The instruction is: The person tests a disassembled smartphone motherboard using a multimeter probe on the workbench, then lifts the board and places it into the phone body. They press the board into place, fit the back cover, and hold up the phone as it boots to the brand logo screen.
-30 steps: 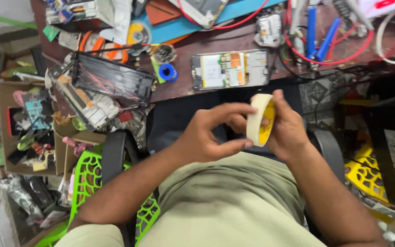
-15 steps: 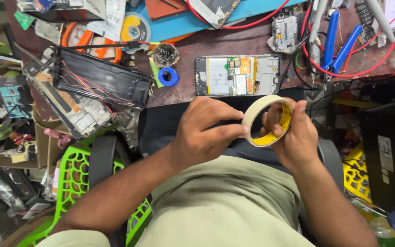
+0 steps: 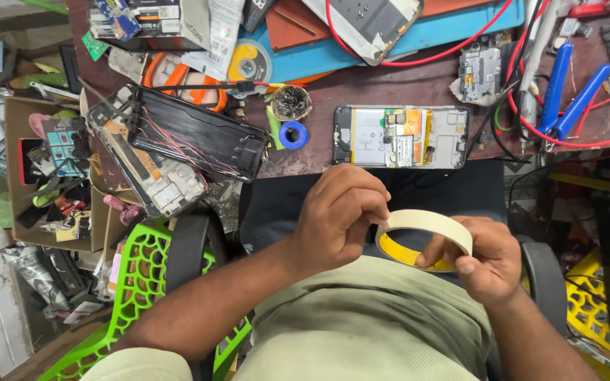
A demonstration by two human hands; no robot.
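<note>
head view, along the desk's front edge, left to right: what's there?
Black opened device with loose wires → small blue tape roll → opened phone showing its battery and board → blue-handled pliers.

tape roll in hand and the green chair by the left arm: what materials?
Cream tape roll with yellow inner core: looks like matte crepe-paper masking tape, dull surface; the core could be card or plastic. Bright green lattice chair: likely moulded plastic, uniform colour, slight gloss, cut-out pattern.
</note>
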